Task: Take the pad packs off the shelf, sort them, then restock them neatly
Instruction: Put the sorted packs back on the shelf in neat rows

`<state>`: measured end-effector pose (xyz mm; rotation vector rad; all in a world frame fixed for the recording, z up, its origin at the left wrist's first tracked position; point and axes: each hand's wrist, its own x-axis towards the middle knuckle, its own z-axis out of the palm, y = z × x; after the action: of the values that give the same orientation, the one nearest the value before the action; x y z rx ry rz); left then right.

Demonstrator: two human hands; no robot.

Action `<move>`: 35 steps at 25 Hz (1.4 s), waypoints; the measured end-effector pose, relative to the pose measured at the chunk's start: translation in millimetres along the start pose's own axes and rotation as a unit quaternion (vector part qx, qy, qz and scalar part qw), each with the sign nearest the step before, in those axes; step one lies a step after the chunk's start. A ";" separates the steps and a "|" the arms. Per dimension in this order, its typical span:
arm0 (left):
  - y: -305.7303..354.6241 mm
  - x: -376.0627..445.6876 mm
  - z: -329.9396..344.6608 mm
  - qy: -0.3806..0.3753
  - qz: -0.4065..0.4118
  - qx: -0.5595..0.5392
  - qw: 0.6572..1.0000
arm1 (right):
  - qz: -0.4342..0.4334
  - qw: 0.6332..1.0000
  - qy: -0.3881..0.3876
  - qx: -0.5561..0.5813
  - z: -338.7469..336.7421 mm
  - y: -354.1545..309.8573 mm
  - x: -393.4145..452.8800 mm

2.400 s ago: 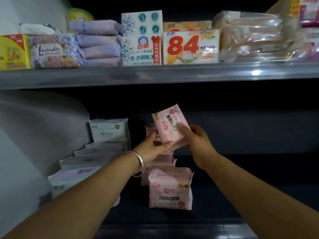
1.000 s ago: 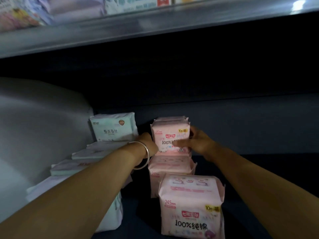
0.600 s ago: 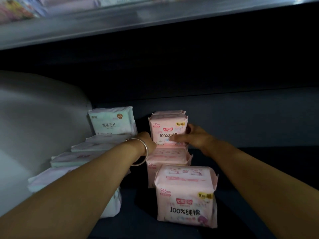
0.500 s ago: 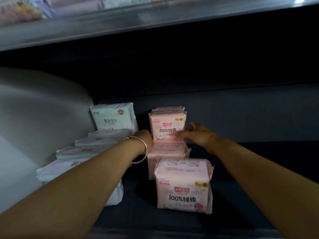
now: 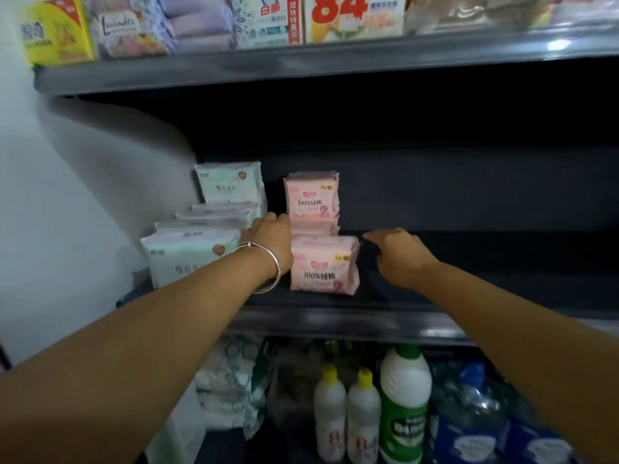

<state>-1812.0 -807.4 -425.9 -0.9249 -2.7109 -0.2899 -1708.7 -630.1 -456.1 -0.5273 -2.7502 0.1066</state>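
Note:
Pink pad packs stand in a row front to back on the dark middle shelf (image 5: 435, 316): a front pack (image 5: 323, 264), one behind it, and a rear pack (image 5: 312, 195) upright at the back. To their left runs a row of pale green pad packs (image 5: 187, 252), with one upright at the back (image 5: 231, 184). My left hand (image 5: 273, 234), a silver bangle on its wrist, rests between the two rows beside the pink packs; its fingers are hidden. My right hand (image 5: 397, 249) hovers just right of the front pink pack with fingers relaxed, holding nothing.
The top shelf (image 5: 301, 61) carries soap boxes, lavender packs and a box marked 84 (image 5: 351, 15). Below the middle shelf stand yellow-capped white bottles (image 5: 346, 413), a green-labelled bottle (image 5: 405, 403) and blue refill bags (image 5: 475, 413). A white wall (image 5: 67, 195) closes the left side.
The pink pack held in both hands 2.4 s ago now stands at the back of the pink row. My right hand has let go and drawn back to the right. The view has pulled back.

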 end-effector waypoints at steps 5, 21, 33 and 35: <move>16.0 -83.3 26.6 0.005 -0.015 -0.011 1.000 | -0.026 1.000 -0.002 0.011 9.0 -0.8 -88.1; 72.0 -236.7 224.6 -0.281 0.108 -0.013 0.954 | -0.057 0.982 -0.181 0.014 157.4 75.2 -263.8; 89.7 -257.6 298.7 -0.393 0.113 -0.011 0.913 | -0.115 0.947 -0.301 0.006 223.0 119.7 -281.9; 99.7 -263.7 305.0 -0.406 0.111 0.000 0.907 | -0.119 0.946 -0.302 0.004 227.8 130.2 -285.3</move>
<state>-1604.1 -797.5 -785.2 -1.6302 -3.2538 0.2001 -1491.7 -617.5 -777.1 -0.1656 -3.3832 0.2581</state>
